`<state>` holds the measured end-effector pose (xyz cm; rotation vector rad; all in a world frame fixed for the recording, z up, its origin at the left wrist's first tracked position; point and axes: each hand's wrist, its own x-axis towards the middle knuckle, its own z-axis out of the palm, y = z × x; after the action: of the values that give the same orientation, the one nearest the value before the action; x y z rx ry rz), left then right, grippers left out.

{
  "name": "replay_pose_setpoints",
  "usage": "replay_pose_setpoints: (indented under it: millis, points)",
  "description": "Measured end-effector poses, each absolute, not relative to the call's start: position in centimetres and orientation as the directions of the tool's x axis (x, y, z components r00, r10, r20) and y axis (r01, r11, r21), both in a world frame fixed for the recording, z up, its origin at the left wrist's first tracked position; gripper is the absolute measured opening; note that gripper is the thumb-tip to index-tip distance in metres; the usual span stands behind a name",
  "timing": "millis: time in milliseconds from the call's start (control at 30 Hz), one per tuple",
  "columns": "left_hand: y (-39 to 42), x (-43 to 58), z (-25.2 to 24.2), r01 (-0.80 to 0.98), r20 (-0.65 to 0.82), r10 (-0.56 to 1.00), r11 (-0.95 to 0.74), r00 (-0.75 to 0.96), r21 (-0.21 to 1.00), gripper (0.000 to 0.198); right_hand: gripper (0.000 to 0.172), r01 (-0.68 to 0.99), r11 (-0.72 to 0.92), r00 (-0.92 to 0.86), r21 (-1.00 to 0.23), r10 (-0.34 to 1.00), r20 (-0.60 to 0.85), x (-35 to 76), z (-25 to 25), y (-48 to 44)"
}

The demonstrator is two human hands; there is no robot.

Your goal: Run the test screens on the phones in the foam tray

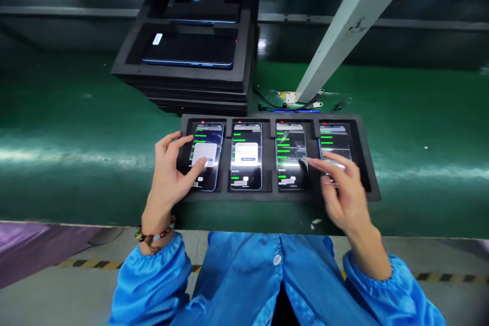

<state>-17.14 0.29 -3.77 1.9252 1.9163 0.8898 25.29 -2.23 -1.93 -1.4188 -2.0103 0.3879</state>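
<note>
A black foam tray (225, 194) holds several lit smartphones side by side, each in its own slot. My left hand (170, 173) is spread at the leftmost smartphone (209, 135); its thumb rests over the white pop-up box, and the forefinger reaches the upper left edge. Beside it, a second smartphone (246, 173) shows a similar pop-up. The third smartphone (288, 150) shows green-marked lines without a box. My right hand (344, 188) hovers with fingers apart over the rightmost smartphone (335, 137), partly covering it. Its forefinger extends to the third smartphone's right edge.
Behind the tray stands a stack of black foam trays (206, 81) with dark smartphones (191, 51) in the top one. A pale slanted post (344, 30) rises behind, with a cable (342, 105) near its foot. The green bench (76, 163) ends close to my body.
</note>
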Motion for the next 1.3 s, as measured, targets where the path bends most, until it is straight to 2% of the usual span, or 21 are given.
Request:
replay_pose_setpoints:
  millis: [167,300,400,600,733,1033,1300]
  points:
    - [0.0,-16.6,-3.1,0.808,0.267,0.960,-0.093,-0.082,0.582,0.049,0.050,0.603,0.561,-0.488,-0.567,0.822,0.294,17.1,-1.4,-0.8]
    - [-0.1,-16.5,-3.0,0.815,0.280,0.957,-0.097,-0.082,0.571,0.048,0.050,0.569,0.590,-0.546,-0.573,0.792,0.273,14.5,-1.3,0.1]
    - [-0.1,-16.7,-3.0,0.814,0.289,0.953,-0.098,-0.088,0.573,0.045,0.049,0.576,0.573,-0.494,-0.583,0.812,0.310,16.7,-1.2,-0.2]
    - [0.2,-16.9,-3.0,0.813,0.321,0.939,-0.087,-0.127,0.576,0.043,0.045,0.726,0.321,-0.161,-0.608,0.939,0.304,26.7,-1.8,-3.3]
    - [0.2,-17.1,-3.1,0.820,0.328,0.937,-0.092,-0.121,0.565,0.042,0.042,0.755,0.248,-0.064,-0.607,0.949,0.309,30.6,-2.6,-5.4]
    - [0.2,-16.8,-3.0,0.820,0.342,0.932,-0.103,-0.118,0.564,0.042,0.041,0.812,0.203,-0.054,-0.548,0.960,0.276,31.2,-3.3,-5.1]
    - [0.3,-16.8,-3.1,0.823,0.350,0.930,-0.108,-0.115,0.558,0.044,0.045,0.783,0.235,-0.063,-0.577,0.951,0.303,31.6,-3.4,-4.9]
